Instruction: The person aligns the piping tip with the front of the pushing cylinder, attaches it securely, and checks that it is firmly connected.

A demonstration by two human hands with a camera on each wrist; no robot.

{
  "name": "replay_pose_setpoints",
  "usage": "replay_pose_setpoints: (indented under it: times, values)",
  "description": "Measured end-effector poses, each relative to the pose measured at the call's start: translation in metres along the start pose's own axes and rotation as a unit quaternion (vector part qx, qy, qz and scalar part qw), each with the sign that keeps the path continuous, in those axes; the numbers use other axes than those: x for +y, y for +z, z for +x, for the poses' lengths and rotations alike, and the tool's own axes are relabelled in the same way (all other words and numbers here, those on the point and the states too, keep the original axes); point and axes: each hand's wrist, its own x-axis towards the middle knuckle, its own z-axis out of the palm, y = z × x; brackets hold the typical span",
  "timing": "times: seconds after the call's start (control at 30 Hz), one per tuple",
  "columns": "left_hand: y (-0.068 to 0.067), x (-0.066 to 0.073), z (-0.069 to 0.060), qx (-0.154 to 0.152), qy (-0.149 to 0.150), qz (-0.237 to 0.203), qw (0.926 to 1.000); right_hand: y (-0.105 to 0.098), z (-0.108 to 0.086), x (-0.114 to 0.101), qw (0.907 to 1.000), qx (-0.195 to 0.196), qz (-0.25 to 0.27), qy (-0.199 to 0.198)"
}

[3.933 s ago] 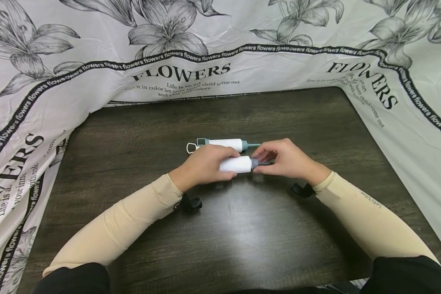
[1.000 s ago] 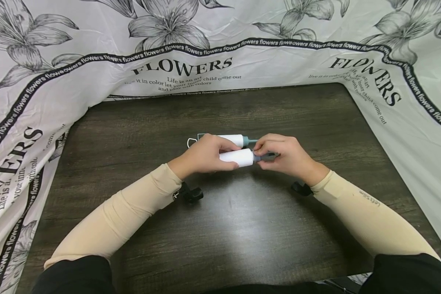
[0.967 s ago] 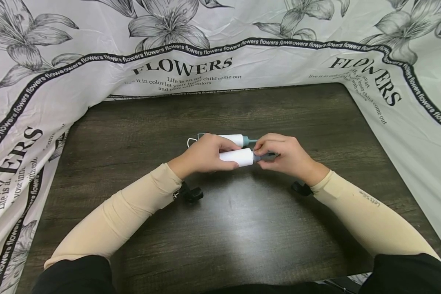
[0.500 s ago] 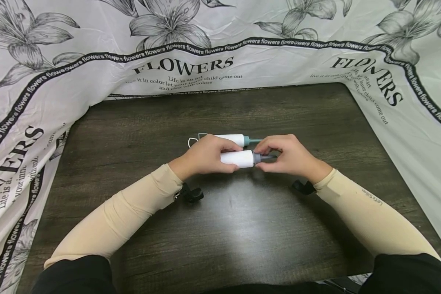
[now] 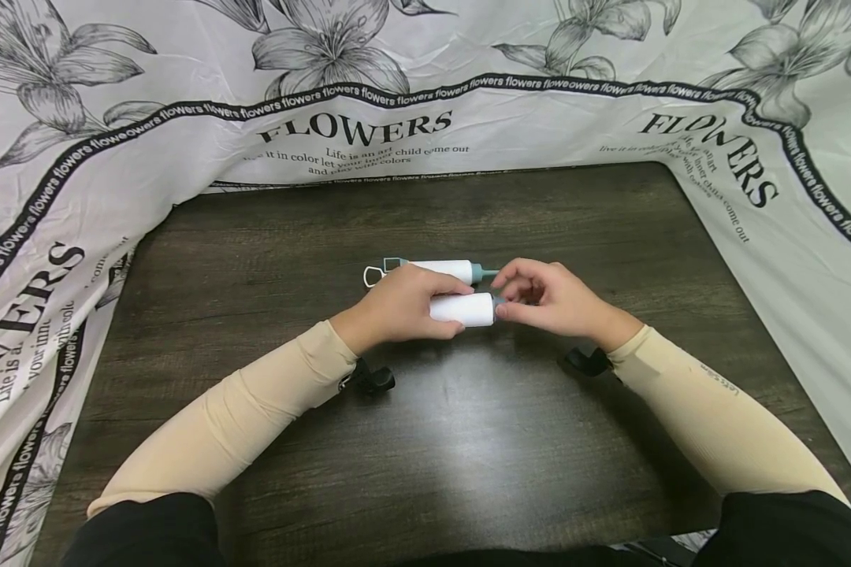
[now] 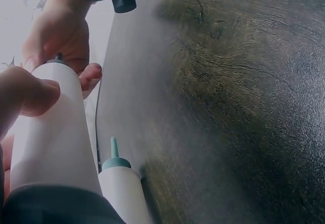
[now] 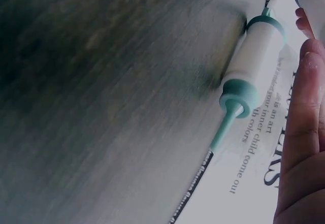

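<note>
My left hand [image 5: 411, 307] grips a white squeeze bottle [image 5: 462, 310] that lies sideways, its grey nozzle cap [image 5: 498, 302] pointing right. In the left wrist view the thumb presses on the side of this bottle [image 6: 53, 127]. My right hand [image 5: 556, 303] is at the capped end, thumb by the cap and the other fingers spread away from it. Most of the nozzle is hidden behind that hand. Just beyond lies a second white squeeze bottle [image 5: 445, 271] with a teal nozzle cap [image 7: 238, 94], touched by neither hand as far as I can see.
A teal square frame [image 5: 393, 264] and a cream loop [image 5: 373, 276] show past my left hand; what they belong to is partly hidden. The dark wood table [image 5: 291, 228] is bordered by a flower-print cloth [image 5: 539, 130] at the back and sides.
The right fingers pinched the grey cap earlier and turned about it; now they have parted from it. The left hand keeps its grip on the bottle, shifted slightly right.
</note>
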Motion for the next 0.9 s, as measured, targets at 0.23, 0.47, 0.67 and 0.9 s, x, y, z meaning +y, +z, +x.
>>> replay_pose_setpoints:
  times: [0.23, 0.47, 0.67, 0.9]
  values:
    - [0.001, -0.002, 0.001, 0.001, 0.014, 0.024, 0.9996, 0.001, 0.001, -0.001, 0.9986, -0.012, 0.025, 0.046]
    - [0.003, -0.003, 0.000, -0.001, 0.009, 0.026, 0.9996, 0.003, -0.001, -0.002, 0.9973, 0.012, -0.014, 0.072]
    - [0.003, -0.005, 0.000, 0.006, 0.013, 0.033, 0.9993, 0.002, -0.008, -0.004, 0.9916, 0.079, -0.085, -0.057]
    - [0.001, -0.006, -0.001, 0.005, 0.001, 0.031, 0.9995, 0.005, -0.007, -0.003, 0.9353, 0.099, -0.227, -0.253]
